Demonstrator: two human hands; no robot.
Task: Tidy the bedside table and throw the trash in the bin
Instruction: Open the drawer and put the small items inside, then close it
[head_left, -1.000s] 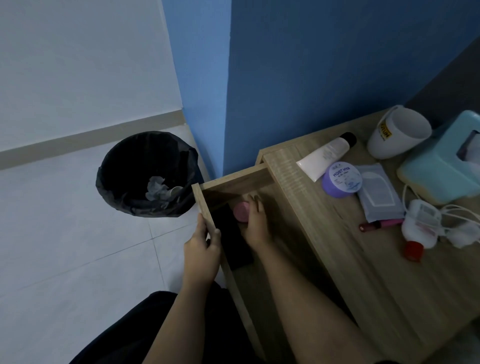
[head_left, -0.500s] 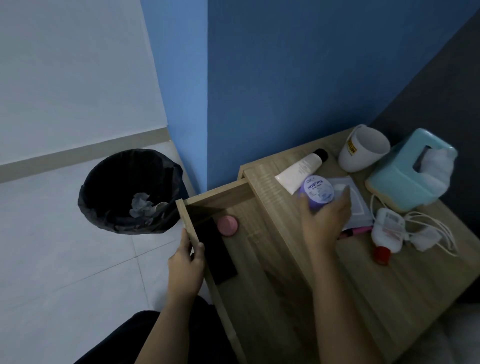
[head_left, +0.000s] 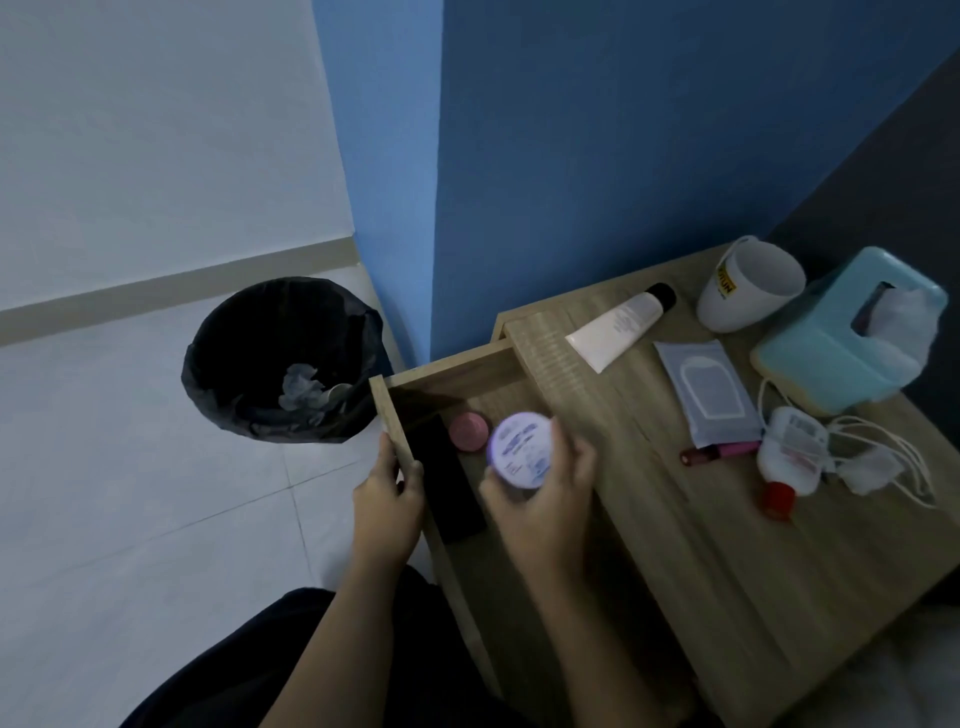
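Observation:
My right hand (head_left: 545, 499) grips a round purple jar (head_left: 521, 449) and holds it over the open wooden drawer (head_left: 467, 371) of the bedside table (head_left: 753, 545). My left hand (head_left: 387, 499) clasps the drawer's front panel. Inside the drawer lie a small pink jar (head_left: 469, 431) and a flat black object (head_left: 447, 483). A black-lined bin (head_left: 283, 364) with crumpled paper in it stands on the floor left of the drawer.
On the tabletop lie a white tube (head_left: 621, 325), a grey wipes pack (head_left: 709, 392), a pink lipstick (head_left: 719, 451), a white bottle with a red cap (head_left: 789, 457) and white cables (head_left: 883, 457). A white mug (head_left: 748, 286) and a teal tissue box (head_left: 847, 338) stand behind. Blue walls lie beyond.
My right hand left the pink jar in the drawer, reached to the tabletop, took the purple jar and carried it back over the drawer. My left hand stayed on the drawer front.

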